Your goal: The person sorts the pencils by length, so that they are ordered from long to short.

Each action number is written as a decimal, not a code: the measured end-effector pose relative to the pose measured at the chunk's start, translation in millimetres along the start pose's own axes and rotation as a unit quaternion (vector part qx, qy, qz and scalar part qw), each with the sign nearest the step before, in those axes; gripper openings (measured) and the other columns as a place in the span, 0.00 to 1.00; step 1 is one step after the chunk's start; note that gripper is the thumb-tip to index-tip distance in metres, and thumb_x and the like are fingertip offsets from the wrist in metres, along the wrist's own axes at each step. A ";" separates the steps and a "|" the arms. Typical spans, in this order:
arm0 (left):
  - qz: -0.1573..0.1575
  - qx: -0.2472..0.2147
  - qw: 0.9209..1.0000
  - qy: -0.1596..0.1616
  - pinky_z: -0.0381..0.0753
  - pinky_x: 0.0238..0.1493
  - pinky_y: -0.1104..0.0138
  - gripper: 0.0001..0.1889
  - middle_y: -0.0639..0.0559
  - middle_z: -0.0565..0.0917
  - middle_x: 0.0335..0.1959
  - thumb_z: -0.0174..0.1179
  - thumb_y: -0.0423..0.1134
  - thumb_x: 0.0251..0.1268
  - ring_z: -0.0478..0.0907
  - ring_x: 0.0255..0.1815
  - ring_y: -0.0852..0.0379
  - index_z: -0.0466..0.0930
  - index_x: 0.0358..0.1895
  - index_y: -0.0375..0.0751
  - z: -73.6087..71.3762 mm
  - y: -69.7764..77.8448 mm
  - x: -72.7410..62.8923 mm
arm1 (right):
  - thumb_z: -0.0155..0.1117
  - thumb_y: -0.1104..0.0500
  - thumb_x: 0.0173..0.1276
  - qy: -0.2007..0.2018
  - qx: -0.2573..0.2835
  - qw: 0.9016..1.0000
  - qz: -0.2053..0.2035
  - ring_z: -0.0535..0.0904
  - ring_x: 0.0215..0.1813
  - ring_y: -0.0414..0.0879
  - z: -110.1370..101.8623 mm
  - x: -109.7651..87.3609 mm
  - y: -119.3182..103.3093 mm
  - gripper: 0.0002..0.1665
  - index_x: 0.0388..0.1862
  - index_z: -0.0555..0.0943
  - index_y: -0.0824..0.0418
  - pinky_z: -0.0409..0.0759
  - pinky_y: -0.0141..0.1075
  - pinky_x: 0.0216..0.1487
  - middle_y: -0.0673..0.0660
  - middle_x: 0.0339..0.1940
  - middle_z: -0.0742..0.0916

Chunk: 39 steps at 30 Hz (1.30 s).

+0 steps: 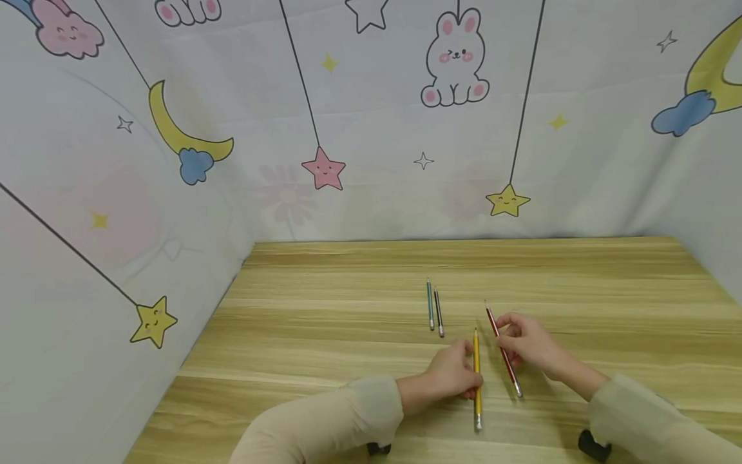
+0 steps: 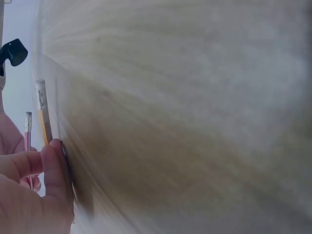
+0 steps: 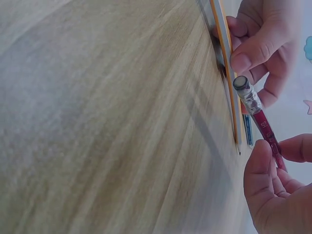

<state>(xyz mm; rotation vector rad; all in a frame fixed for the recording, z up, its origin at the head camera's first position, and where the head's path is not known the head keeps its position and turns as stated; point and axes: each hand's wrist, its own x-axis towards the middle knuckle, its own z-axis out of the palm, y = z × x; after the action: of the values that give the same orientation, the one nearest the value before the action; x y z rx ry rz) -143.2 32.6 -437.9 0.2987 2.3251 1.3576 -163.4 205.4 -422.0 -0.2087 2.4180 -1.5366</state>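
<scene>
My left hand (image 1: pixel 455 372) pinches a yellow pencil (image 1: pixel 477 351) by its middle, close over the table, its tip pointing away and its eraser toward me. To the right, my right hand (image 1: pixel 530 345) holds a dark red pencil (image 1: pixel 507 365) between thumb and fingers, slanted with the eraser end nearer me. In the right wrist view the red pencil's white eraser and silver ferrule (image 3: pixel 249 97) stick out past the fingertips. Beyond the left hand lie a green pencil (image 1: pixel 430 306) and a black pencil (image 1: pixel 438 314), side by side, tips away from me.
The wood-grain table (image 1: pixel 324 283) reaches back to a white curtain (image 1: pixel 377 129) printed with stars, moons and a rabbit. Another printed cloth (image 1: pixel 69 270) hangs along the left side. Dark camera mounts (image 1: pixel 594 446) show below the sleeves.
</scene>
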 end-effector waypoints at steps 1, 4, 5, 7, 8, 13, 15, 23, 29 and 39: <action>-0.002 0.007 1.000 -0.002 0.73 0.11 0.72 0.20 0.52 0.76 0.10 0.58 0.23 0.44 0.69 0.07 0.64 0.65 0.44 0.38 -0.3 0.5 0.7 | 0.53 0.67 0.59 0.000 -0.002 1.000 0.000 0.72 0.18 0.39 0.2 -0.3 0.0 0.18 0.47 0.65 0.75 0.75 0.34 0.18 0.55 0.21 0.78; -0.005 0.033 0.999 -0.003 0.73 0.11 0.73 0.22 0.53 0.75 0.09 0.59 0.24 0.44 0.69 0.06 0.64 0.65 0.45 0.38 -0.7 1.6 1.8 | 0.53 0.67 0.59 -0.001 -0.003 1.000 -0.001 0.71 0.18 0.39 0.7 -1.1 0.2 0.18 0.47 0.65 0.75 0.75 0.34 0.18 0.55 0.21 0.78; -0.005 0.040 0.999 -0.004 0.72 0.10 0.73 0.22 0.54 0.75 0.09 0.59 0.25 0.44 0.69 0.06 0.64 0.65 0.45 0.39 -1.0 2.1 1.9 | 0.53 0.67 0.59 -0.001 -0.003 1.000 -0.001 0.71 0.18 0.38 0.8 -1.3 0.4 0.18 0.47 0.65 0.75 0.75 0.34 0.18 0.55 0.21 0.78; -0.001 0.063 0.998 -0.005 0.71 0.11 0.74 0.22 0.54 0.75 0.09 0.59 0.26 0.44 0.69 0.06 0.64 0.65 0.46 0.40 -1.2 2.6 2.2 | 0.52 0.68 0.59 -0.002 -0.001 1.000 -0.002 0.71 0.17 0.38 1.1 -1.4 1.2 0.18 0.47 0.65 0.76 0.75 0.34 0.18 0.56 0.21 0.78; 0.002 0.074 0.997 -0.004 0.70 0.11 0.74 0.22 0.55 0.75 0.08 0.59 0.26 0.44 0.69 0.06 0.64 0.64 0.46 0.40 -1.2 2.7 2.3 | 0.52 0.68 0.59 -0.002 0.000 1.000 -0.002 0.71 0.17 0.38 1.2 -1.3 1.7 0.18 0.47 0.65 0.76 0.75 0.34 0.18 0.56 0.21 0.78; 0.007 0.102 0.995 -0.002 0.70 0.12 0.75 0.22 0.55 0.75 0.08 0.60 0.27 0.45 0.70 0.06 0.65 0.64 0.46 0.42 -1.0 2.5 2.9 | 0.52 0.69 0.58 -0.003 0.005 1.000 -0.002 0.71 0.17 0.38 2.4 -0.9 3.5 0.18 0.47 0.65 0.76 0.75 0.33 0.17 0.55 0.21 0.78; 0.006 0.104 0.995 -0.001 0.70 0.12 0.75 0.23 0.56 0.75 0.08 0.60 0.27 0.46 0.70 0.06 0.65 0.64 0.47 0.43 -0.8 2.1 3.3 | 0.52 0.69 0.58 -0.005 0.005 1.000 -0.003 0.71 0.17 0.38 2.8 -1.1 3.7 0.18 0.47 0.66 0.76 0.75 0.33 0.17 0.54 0.20 0.77; 0.004 0.095 0.995 0.007 0.69 0.10 0.75 0.22 0.56 0.74 0.09 0.60 0.27 0.46 0.69 0.05 0.65 0.65 0.47 0.43 -1.0 1.1 5.0 | 0.54 0.68 0.58 -0.019 0.013 1.000 -0.014 0.72 0.18 0.39 6.7 -4.5 3.7 0.20 0.48 0.65 0.77 0.75 0.35 0.17 0.55 0.21 0.78; 0.007 0.081 0.997 0.004 0.70 0.09 0.75 0.23 0.56 0.73 0.09 0.58 0.27 0.47 0.69 0.06 0.64 0.65 0.49 0.41 -2.1 0.1 5.1 | 0.56 0.67 0.57 -0.021 0.006 1.000 -0.005 0.73 0.17 0.40 16.4 -5.6 7.0 0.21 0.49 0.66 0.75 0.76 0.35 0.17 0.55 0.20 0.78; 0.014 0.091 0.996 0.000 0.69 0.09 0.75 0.24 0.55 0.74 0.09 0.58 0.28 0.49 0.70 0.06 0.63 0.64 0.52 0.41 -4.9 1.6 5.5 | 0.55 0.69 0.57 -0.027 0.025 0.999 0.019 0.73 0.17 0.41 26.5 -8.2 6.9 0.21 0.49 0.64 0.74 0.75 0.34 0.16 0.54 0.17 0.76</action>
<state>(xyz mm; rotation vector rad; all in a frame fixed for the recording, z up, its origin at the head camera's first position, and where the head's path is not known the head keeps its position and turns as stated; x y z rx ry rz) -150.4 31.8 -435.9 0.3884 2.4574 1.1599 -147.5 187.6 -437.7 -0.1913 2.3252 -1.5526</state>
